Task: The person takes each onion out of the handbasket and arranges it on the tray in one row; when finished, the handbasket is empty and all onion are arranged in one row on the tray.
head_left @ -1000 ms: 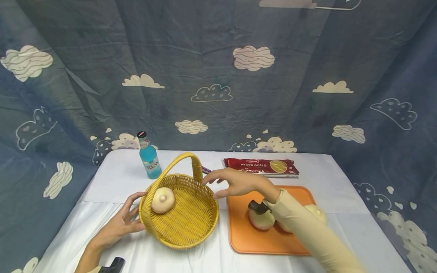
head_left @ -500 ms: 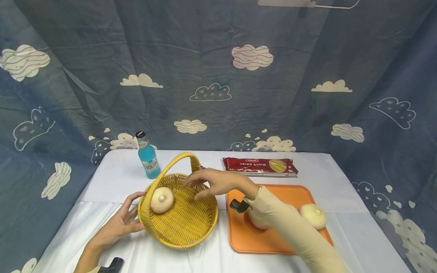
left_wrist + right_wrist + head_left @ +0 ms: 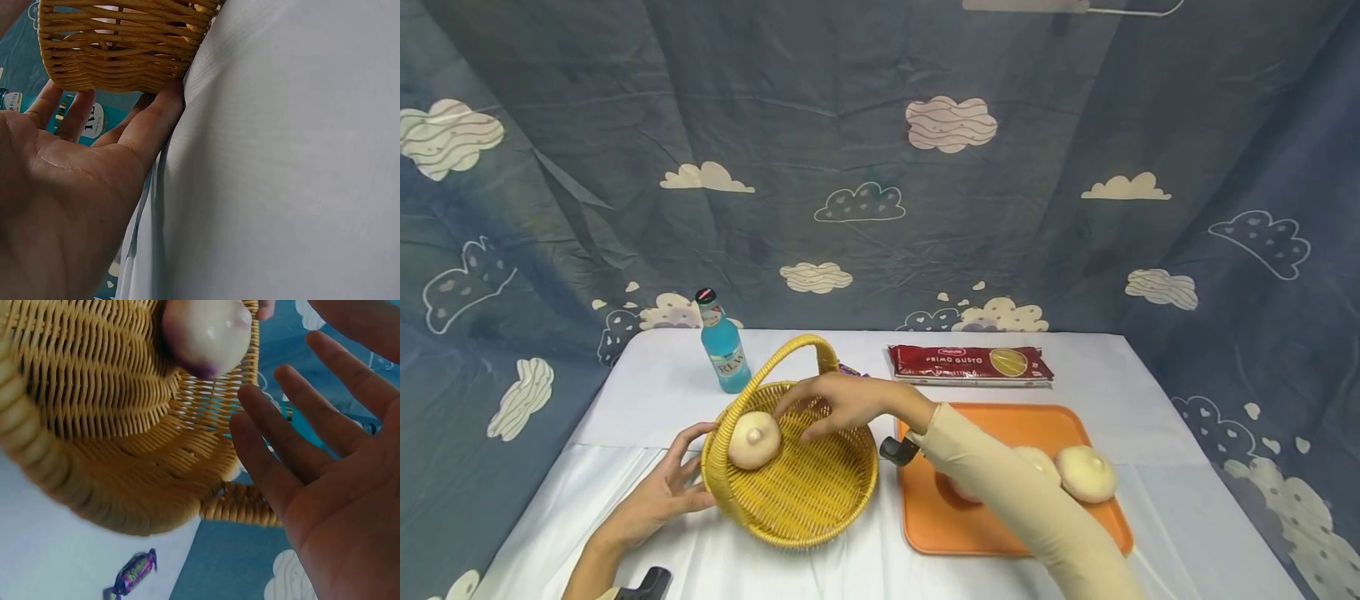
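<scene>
A yellow wicker basket [image 3: 808, 492] with an arched handle stands on the white cloth. Inside, against its left wall, sits a round pale turnip [image 3: 755, 440]; the right wrist view shows purple on it. My left hand [image 3: 658, 496] rests its spread fingers [image 3: 75, 115] and thumb on the outside of the basket's left wall. Over the basket's inside, just right of the turnip, hovers my right hand [image 3: 842, 404] with its fingers spread and nothing in them. In the right wrist view its fingertips [image 3: 250, 397] show close to the turnip and the rim.
On the right lies an orange tray [image 3: 925, 533] with several turnips [image 3: 1086, 473], partly hidden by the right sleeve. Behind stand a blue bottle [image 3: 726, 354] and a red pasta packet [image 3: 970, 364]. A purple wrapped candy [image 3: 134, 573] lies behind the basket.
My right hand has moved left from the basket's right rim to over its inside, close to the turnip, uncovering more of the tray's turnips. The left hand has stayed at the basket.
</scene>
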The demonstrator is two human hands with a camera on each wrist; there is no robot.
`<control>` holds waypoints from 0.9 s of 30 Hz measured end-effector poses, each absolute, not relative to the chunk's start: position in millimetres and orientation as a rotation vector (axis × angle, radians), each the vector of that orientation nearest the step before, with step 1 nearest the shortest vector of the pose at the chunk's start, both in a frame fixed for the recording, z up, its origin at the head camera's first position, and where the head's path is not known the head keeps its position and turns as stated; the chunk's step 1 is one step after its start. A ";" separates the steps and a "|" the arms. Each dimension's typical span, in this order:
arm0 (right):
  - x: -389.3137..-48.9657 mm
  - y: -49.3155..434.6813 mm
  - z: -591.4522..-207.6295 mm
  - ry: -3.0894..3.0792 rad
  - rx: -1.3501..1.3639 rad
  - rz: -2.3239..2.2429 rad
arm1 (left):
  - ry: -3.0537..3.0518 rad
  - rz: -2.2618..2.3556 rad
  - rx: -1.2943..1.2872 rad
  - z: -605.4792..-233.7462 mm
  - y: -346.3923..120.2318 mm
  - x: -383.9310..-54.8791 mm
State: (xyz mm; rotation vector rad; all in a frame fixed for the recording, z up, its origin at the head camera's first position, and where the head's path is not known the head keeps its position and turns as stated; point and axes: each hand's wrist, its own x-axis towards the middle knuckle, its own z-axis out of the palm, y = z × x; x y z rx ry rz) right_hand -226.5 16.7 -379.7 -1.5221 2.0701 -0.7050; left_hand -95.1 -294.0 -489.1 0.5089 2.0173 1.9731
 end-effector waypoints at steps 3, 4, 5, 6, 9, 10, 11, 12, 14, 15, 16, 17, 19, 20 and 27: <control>-227.8 8.9 -380.7 2.080 -1.524 -0.670 | 2.021 1.968 0.505 -488.2 -293.8 -95.6; -228.2 6.4 -381.1 2.081 -1.518 -0.664 | 2.017 1.969 0.511 -488.3 -293.8 -95.8; -228.8 4.0 -381.9 2.080 -1.511 -0.659 | 2.016 1.970 0.514 -488.2 -293.7 -95.7; -228.9 1.7 -382.0 2.078 -1.503 -0.658 | 2.013 1.972 0.513 -488.2 -293.7 -95.7; -229.8 -5.0 -383.7 2.058 -1.478 -0.672 | 2.013 1.972 0.506 -488.2 -293.8 -95.4; -229.9 -7.1 -383.8 2.052 -1.467 -0.681 | 2.014 1.969 0.505 -488.2 -293.9 -95.3; -229.8 -9.3 -383.8 2.048 -1.457 -0.684 | 2.017 1.967 0.500 -488.0 -293.9 -95.2; -229.5 -11.5 -383.6 2.049 -1.455 -0.682 | 2.022 1.964 0.495 -488.1 -294.1 -95.2; -229.1 -16.1 -383.0 2.055 -1.442 -0.674 | 2.030 1.957 0.485 -488.0 -294.5 -95.0; -229.3 -18.3 -382.8 2.064 -1.442 -0.664 | 2.032 1.955 0.482 -487.9 -294.5 -94.8; -229.3 -20.9 -382.5 2.069 -1.442 -0.657 | 2.032 1.954 0.481 -487.7 -294.6 -94.6; -229.6 -23.5 -382.6 2.077 -1.444 -0.646 | 2.032 1.954 0.481 -487.6 -294.7 -94.4; -230.7 -28.5 -383.1 2.090 -1.445 -0.628 | 2.029 1.957 0.485 -487.6 -294.8 -94.1; -231.2 -30.9 -383.5 2.097 -1.450 -0.616 | 2.026 1.959 0.489 -487.7 -294.8 -94.1; -231.0 -43.9 -387.0 2.118 -1.444 -0.563 | 2.018 1.956 0.465 -488.6 -294.7 -95.2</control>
